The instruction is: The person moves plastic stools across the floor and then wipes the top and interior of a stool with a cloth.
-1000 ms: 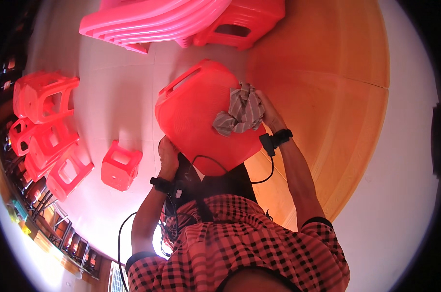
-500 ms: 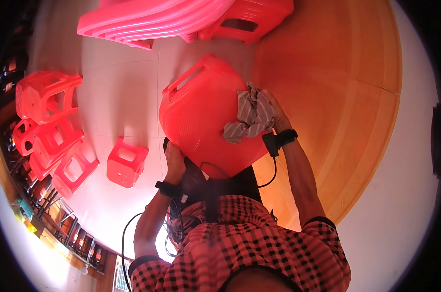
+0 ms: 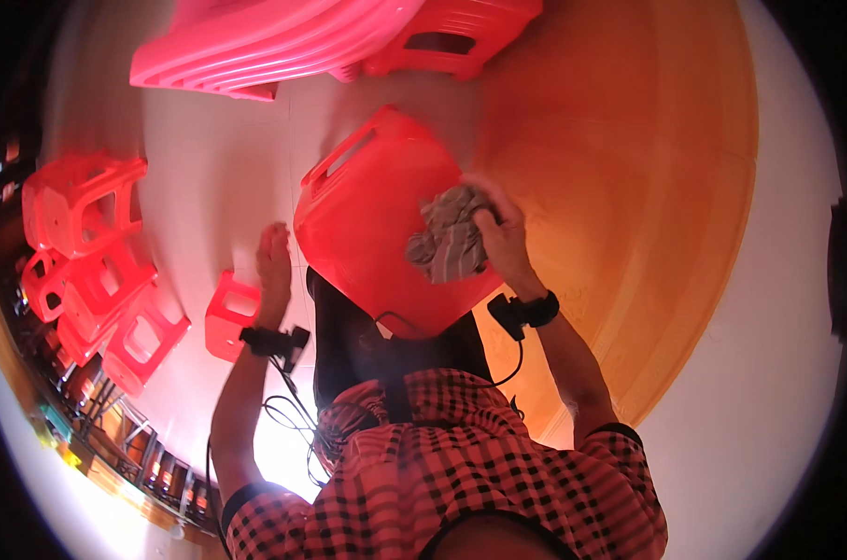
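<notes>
Centrally, a red plastic stool [image 3: 386, 233] is tilted with its seat facing the camera. At about three o'clock on the seat, the right hand [image 3: 503, 238] presses a crumpled grey striped cloth [image 3: 451, 238], fingers closed around it. At nine o'clock of the stool, just beside its edge, the left hand [image 3: 274, 266] is open and flat, holding nothing. More red stools [image 3: 87, 252] cluster at nine o'clock on the pale floor [image 3: 209, 168]; stacked pink ones [image 3: 265, 42] lie at twelve.
</notes>
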`<control>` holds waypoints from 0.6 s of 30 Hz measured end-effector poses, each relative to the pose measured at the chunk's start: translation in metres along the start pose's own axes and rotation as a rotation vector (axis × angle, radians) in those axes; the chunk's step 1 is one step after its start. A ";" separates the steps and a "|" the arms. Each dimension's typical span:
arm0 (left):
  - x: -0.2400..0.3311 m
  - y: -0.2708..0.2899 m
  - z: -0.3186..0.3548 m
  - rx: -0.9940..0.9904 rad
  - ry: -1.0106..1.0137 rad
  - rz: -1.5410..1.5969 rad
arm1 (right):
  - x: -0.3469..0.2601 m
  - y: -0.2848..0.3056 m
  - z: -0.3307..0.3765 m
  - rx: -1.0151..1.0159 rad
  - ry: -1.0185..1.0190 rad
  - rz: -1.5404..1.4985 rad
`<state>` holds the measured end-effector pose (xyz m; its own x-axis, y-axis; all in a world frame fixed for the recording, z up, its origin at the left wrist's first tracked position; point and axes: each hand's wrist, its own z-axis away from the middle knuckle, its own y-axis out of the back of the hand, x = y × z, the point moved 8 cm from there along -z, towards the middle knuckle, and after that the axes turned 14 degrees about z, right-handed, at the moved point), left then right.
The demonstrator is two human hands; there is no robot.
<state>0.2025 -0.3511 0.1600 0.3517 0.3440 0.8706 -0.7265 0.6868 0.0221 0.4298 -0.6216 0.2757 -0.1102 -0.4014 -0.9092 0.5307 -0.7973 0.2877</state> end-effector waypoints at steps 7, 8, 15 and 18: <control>0.065 -0.105 -0.075 -0.454 -0.019 -0.257 | 0.055 -0.029 0.107 -0.537 -0.374 -0.352; 0.055 -0.115 -0.082 -0.527 0.012 -0.273 | 0.082 -0.025 0.130 -0.503 -0.519 -0.409; 0.058 -0.134 -0.083 -0.494 0.103 -0.498 | 0.158 -0.026 0.192 0.199 -0.857 -0.835; 0.074 -0.123 -0.085 -0.461 0.019 -0.569 | 0.162 -0.052 0.173 0.255 -0.818 -0.940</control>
<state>0.3681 -0.3558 0.1799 0.6136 -0.1385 0.7773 -0.1072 0.9607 0.2559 0.2392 -0.7234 0.1652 -0.8873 0.2759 -0.3695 -0.1992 -0.9520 -0.2326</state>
